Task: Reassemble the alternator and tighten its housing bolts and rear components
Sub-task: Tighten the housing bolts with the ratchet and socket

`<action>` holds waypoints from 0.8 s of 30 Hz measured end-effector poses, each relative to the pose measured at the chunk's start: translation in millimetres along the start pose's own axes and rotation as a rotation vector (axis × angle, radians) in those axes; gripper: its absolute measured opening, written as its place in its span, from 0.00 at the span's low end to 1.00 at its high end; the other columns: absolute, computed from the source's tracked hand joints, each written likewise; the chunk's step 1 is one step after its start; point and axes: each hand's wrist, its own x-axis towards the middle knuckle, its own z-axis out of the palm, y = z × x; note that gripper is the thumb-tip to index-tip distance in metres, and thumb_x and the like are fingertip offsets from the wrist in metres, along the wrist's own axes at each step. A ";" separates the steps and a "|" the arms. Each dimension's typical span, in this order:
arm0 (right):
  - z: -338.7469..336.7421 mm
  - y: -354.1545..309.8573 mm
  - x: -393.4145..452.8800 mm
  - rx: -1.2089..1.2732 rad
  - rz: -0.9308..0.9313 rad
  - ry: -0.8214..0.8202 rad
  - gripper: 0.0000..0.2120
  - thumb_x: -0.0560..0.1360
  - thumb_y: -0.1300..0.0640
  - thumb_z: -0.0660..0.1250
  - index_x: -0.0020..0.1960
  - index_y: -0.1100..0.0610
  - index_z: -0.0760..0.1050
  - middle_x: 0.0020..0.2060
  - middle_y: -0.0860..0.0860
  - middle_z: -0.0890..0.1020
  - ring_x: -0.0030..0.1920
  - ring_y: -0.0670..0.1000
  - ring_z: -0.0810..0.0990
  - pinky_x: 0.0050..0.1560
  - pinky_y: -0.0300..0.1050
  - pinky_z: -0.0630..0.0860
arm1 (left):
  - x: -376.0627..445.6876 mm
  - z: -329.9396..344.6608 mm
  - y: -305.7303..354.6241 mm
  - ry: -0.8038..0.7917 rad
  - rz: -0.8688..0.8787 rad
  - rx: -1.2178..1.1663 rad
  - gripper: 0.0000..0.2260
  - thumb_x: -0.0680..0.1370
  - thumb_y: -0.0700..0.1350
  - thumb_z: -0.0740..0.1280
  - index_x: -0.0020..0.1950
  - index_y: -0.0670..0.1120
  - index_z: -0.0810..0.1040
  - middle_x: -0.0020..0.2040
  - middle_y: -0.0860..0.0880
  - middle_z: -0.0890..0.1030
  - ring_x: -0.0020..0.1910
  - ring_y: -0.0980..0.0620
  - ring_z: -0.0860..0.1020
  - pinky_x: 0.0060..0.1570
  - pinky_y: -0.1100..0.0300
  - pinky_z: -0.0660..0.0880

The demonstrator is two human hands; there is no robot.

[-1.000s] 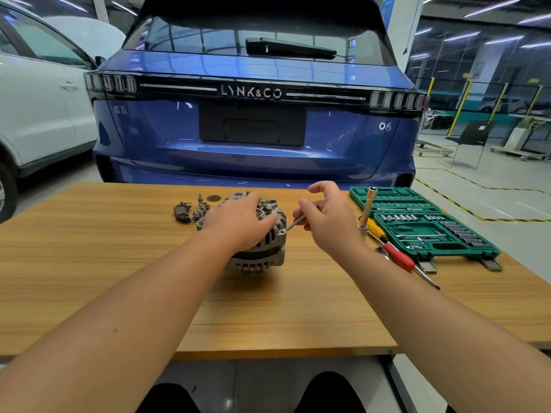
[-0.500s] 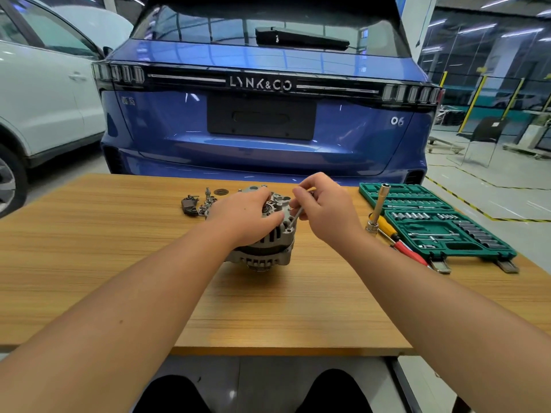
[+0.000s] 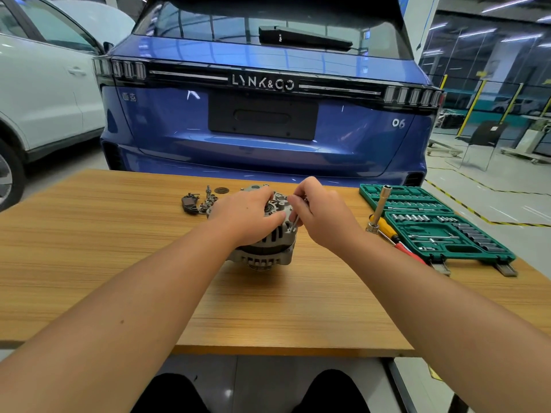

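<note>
The grey alternator [image 3: 265,248] stands on the wooden table [image 3: 119,248], pulley end down. My left hand [image 3: 247,216] lies over its top and grips the housing, hiding much of the rear face. My right hand [image 3: 322,216] pinches a long thin housing bolt [image 3: 293,223], whose lower end sits at a hole on the housing's right edge. Loose rear parts [image 3: 199,201], dark and metal, lie just behind and left of the alternator.
A green socket set case [image 3: 441,231] lies open at the right. A socket driver [image 3: 379,210] stands upright beside it, with a red and yellow screwdriver [image 3: 396,241] lying next to it. A blue car [image 3: 268,114] stands close behind the table.
My right hand has moved left with the bolt, from beside the alternator to its right edge, and the bolt now points down into the housing. My left hand stays on top.
</note>
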 end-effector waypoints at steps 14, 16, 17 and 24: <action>29.5 17.2 -32.4 -0.011 -0.185 0.188 0.17 0.81 0.60 0.68 0.69 0.59 0.76 0.52 0.52 0.83 0.49 0.41 0.75 0.48 0.35 0.75 | 0.0 -0.5 -0.2 -0.036 -0.003 -0.022 0.30 0.72 0.73 0.48 0.67 0.61 0.66 0.53 0.55 0.79 0.45 0.52 0.73 0.33 0.58 0.64; 28.5 17.0 -35.2 0.037 -0.145 0.172 0.17 0.80 0.59 0.69 0.69 0.58 0.75 0.48 0.50 0.83 0.47 0.44 0.78 0.46 0.36 0.77 | -0.6 -1.0 0.7 -0.031 -0.003 -0.025 0.32 0.71 0.73 0.47 0.68 0.60 0.66 0.53 0.55 0.79 0.44 0.52 0.72 0.31 0.61 0.60; 28.0 17.7 -36.6 0.059 -0.132 0.167 0.16 0.80 0.59 0.69 0.67 0.57 0.76 0.46 0.49 0.82 0.45 0.46 0.80 0.45 0.40 0.79 | -0.9 -1.7 0.9 -0.027 -0.005 -0.026 0.32 0.70 0.73 0.46 0.68 0.60 0.67 0.53 0.55 0.79 0.44 0.52 0.72 0.31 0.61 0.59; 23.4 17.4 -38.4 0.020 -0.180 0.106 0.05 0.79 0.61 0.68 0.53 0.60 0.81 0.43 0.52 0.81 0.43 0.51 0.78 0.42 0.52 0.78 | -3.7 -8.2 1.1 -0.084 -0.011 -0.025 0.29 0.73 0.72 0.49 0.68 0.60 0.66 0.56 0.55 0.80 0.46 0.52 0.74 0.36 0.56 0.68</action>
